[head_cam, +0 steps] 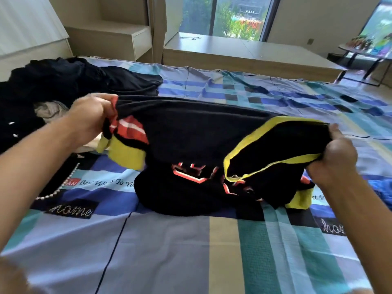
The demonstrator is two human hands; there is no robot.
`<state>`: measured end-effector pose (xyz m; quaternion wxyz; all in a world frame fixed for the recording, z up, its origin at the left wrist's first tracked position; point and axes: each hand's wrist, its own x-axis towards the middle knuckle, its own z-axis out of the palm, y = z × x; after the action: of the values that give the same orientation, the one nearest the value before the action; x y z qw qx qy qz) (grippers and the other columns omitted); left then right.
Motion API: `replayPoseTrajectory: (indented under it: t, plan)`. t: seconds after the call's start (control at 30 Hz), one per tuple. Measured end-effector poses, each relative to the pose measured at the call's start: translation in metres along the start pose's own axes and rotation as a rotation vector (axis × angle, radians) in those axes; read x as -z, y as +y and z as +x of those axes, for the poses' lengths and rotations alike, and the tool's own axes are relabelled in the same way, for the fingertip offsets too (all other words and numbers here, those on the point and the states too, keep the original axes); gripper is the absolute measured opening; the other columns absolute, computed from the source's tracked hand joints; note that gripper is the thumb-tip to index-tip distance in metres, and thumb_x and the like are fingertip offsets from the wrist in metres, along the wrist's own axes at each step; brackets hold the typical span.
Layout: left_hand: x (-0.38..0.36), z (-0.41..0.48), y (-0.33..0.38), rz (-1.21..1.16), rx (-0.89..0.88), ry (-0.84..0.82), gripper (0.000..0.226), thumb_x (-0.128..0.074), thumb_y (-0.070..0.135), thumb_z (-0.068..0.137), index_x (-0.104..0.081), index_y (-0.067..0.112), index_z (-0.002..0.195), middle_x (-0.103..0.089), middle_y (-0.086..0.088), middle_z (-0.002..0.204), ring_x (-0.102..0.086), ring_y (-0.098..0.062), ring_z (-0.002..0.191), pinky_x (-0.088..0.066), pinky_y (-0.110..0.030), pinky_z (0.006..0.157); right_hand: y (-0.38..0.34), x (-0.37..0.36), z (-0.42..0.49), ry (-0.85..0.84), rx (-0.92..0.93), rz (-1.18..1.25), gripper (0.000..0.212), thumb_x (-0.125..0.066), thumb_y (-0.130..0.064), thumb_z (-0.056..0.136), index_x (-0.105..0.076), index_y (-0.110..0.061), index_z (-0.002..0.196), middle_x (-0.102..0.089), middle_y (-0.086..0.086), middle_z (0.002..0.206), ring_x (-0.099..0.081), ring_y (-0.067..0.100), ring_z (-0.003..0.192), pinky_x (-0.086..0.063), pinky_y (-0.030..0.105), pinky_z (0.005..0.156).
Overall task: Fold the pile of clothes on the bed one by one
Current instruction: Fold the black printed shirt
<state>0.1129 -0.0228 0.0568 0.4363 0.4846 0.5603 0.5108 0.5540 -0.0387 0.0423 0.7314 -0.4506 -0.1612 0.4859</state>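
A black T-shirt (pixel 191 134) with yellow trim, red-and-white sleeve stripes and a red print is stretched between my hands above the bed. My left hand (pixel 91 117) grips its left shoulder by the striped sleeve. My right hand (pixel 337 158) grips the right side next to the yellow collar. The shirt's lower part sags onto the checked bedsheet (pixel 169 251). A pile of dark clothes (pixel 63 81) lies at the back left of the bed, with a beige garment (pixel 49 111) among them.
A beaded string (pixel 61 185) lies on the sheet at the left. Beyond the bed stand a low wooden platform (pixel 233 52) under the window, a built-in shelf (pixel 110 37) and a small black-legged table (pixel 364 52) at the far right.
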Motion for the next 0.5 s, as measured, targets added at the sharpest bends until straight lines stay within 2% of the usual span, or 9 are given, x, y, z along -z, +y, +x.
replayPoseTrajectory:
  t: [0.07,0.1,0.17,0.2,0.27,0.33,0.4,0.47,0.5]
  plan:
    - [0.013,0.009,-0.017,0.073,0.114,0.184,0.037,-0.033,-0.009,0.074,-0.066,0.007,0.073,-0.059,-0.001,0.049,-0.054,-0.020,0.044,-0.039,-0.014,0.039,0.005,-0.009,-0.012,-0.029,-0.039,-0.059,0.037,-0.065,-0.037,0.095,-0.065,-0.013,0.123,-0.077,0.007,0.104,-0.076,0.025,0.090,-0.062,0.040,0.064]
    - [0.018,0.014,-0.026,0.208,0.128,0.292,0.034,-0.038,-0.002,0.071,-0.069,0.010,0.069,-0.062,-0.005,0.054,-0.058,-0.027,0.053,-0.044,-0.018,0.043,0.009,-0.012,-0.019,-0.059,-0.072,-0.089,0.039,-0.065,-0.037,0.094,-0.065,-0.012,0.123,-0.077,0.007,0.104,-0.076,0.025,0.090,-0.062,0.040,0.068]
    - [0.021,0.017,-0.034,0.639,0.078,0.474,0.028,-0.045,0.012,0.074,-0.072,0.018,0.076,-0.069,-0.013,0.080,-0.064,-0.034,0.081,-0.054,-0.034,0.066,0.017,-0.020,-0.031,-0.138,-0.135,-0.156,0.044,-0.063,-0.038,0.095,-0.064,-0.009,0.127,-0.076,0.010,0.108,-0.075,0.026,0.094,-0.062,0.037,0.070]
    - [0.012,0.011,-0.032,0.823,-0.029,0.528,0.022,-0.050,0.017,0.082,-0.071,0.021,0.085,-0.070,-0.013,0.093,-0.064,-0.036,0.091,-0.054,-0.040,0.077,0.021,-0.022,-0.036,-0.169,-0.166,-0.183,0.044,-0.062,-0.038,0.095,-0.063,-0.007,0.127,-0.076,0.011,0.108,-0.075,0.025,0.095,-0.061,0.035,0.068]
    - [-0.027,-0.014,-0.020,0.847,-0.325,0.376,0.010,-0.059,0.022,0.091,-0.068,0.020,0.096,-0.067,-0.009,0.100,-0.063,-0.030,0.095,-0.049,-0.038,0.082,0.029,-0.027,-0.048,-0.220,-0.226,-0.202,0.042,-0.060,-0.037,0.097,-0.064,-0.006,0.125,-0.076,0.013,0.106,-0.075,0.025,0.092,-0.061,0.033,0.063]
    - [-0.075,-0.047,-0.011,0.699,-0.484,0.031,0.009,-0.064,0.029,0.094,-0.064,0.022,0.100,-0.063,0.004,0.097,-0.061,-0.010,0.089,-0.045,-0.026,0.076,0.037,-0.033,-0.059,-0.291,-0.274,-0.204,0.041,-0.058,-0.036,0.098,-0.062,-0.005,0.126,-0.075,0.015,0.107,-0.075,0.027,0.092,-0.062,0.036,0.063]
    - [-0.117,-0.072,-0.018,0.753,-0.499,-0.260,0.035,-0.066,0.049,0.089,-0.059,0.026,0.114,-0.058,0.013,0.110,-0.057,-0.001,0.098,-0.043,-0.017,0.082,0.042,-0.035,-0.066,-0.369,-0.287,-0.218,0.041,-0.057,-0.035,0.098,-0.061,-0.005,0.126,-0.073,0.018,0.112,-0.074,0.029,0.097,-0.063,0.040,0.070]
    - [-0.145,-0.078,-0.036,0.825,-0.474,-0.378,0.058,-0.067,0.058,0.084,-0.052,0.027,0.130,-0.053,0.013,0.124,-0.052,-0.005,0.114,-0.045,-0.026,0.095,0.043,-0.036,-0.073,-0.498,-0.287,-0.218,0.035,-0.056,-0.033,0.096,-0.063,-0.004,0.114,-0.072,0.020,0.111,-0.072,0.031,0.098,-0.062,0.043,0.080]
    - [-0.154,-0.078,-0.046,0.833,-0.452,-0.396,0.061,-0.069,0.054,0.083,-0.050,0.027,0.133,-0.052,0.011,0.127,-0.050,-0.008,0.119,-0.045,-0.032,0.100,0.042,-0.035,-0.076,-0.588,-0.280,-0.219,0.031,-0.057,-0.032,0.094,-0.064,-0.004,0.106,-0.071,0.021,0.106,-0.071,0.031,0.095,-0.060,0.043,0.084]
